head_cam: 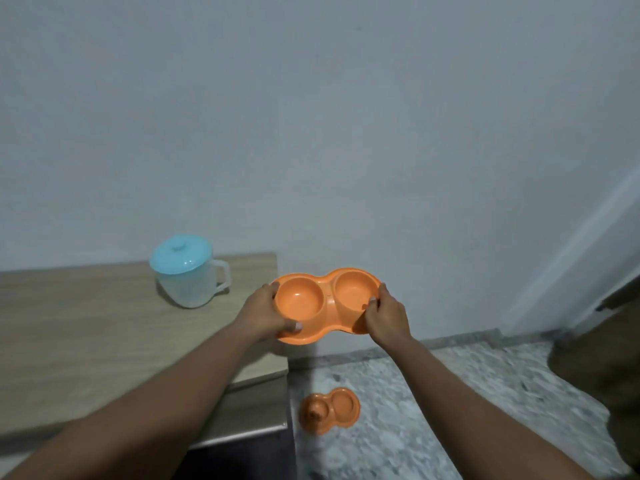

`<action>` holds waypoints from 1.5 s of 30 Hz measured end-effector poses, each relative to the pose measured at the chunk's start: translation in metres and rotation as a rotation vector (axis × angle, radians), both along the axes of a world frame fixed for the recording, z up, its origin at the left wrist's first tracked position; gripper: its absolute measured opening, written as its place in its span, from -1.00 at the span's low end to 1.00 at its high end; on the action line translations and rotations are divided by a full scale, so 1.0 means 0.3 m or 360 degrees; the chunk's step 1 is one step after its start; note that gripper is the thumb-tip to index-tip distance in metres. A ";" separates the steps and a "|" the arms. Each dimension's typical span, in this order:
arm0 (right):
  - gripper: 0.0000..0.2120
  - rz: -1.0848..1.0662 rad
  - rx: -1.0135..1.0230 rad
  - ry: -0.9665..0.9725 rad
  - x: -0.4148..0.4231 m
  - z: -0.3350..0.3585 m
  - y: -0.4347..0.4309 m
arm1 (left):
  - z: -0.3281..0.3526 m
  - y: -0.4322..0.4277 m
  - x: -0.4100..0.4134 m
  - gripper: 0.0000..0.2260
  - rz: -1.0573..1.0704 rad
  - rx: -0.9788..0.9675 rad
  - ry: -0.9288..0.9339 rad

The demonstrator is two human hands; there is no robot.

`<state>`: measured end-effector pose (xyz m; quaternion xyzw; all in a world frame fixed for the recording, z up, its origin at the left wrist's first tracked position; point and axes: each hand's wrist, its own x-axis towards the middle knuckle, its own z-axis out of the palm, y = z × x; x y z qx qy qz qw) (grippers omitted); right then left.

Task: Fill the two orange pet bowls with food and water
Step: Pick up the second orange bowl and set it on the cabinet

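Note:
An orange double pet bowl (325, 299) with two round, empty wells is held in the air just past the right end of the wooden counter (104, 341). My left hand (266, 315) grips its left end and my right hand (384, 315) grips its right end, thumbs on the rim. A second orange double bowl (330, 410) lies on the speckled floor below, with a raised knob in its left well. A clear plastic jug with a light blue lid (187, 271) stands on the counter, left of the held bowl.
A plain pale wall rises behind the counter. The speckled stone floor (450, 410) stretches to the right. A dark brown object (609, 358) fills the right edge. A dark gap shows under the counter's front edge.

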<state>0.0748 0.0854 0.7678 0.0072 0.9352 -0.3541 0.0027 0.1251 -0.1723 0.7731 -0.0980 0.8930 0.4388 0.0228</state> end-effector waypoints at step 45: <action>-0.64 0.0213 -0.0050 -0.0126 0.651 -0.195 -1.866 | -0.193 -1.894 0.673 -0.10 0.0010 -0.0103 -0.0166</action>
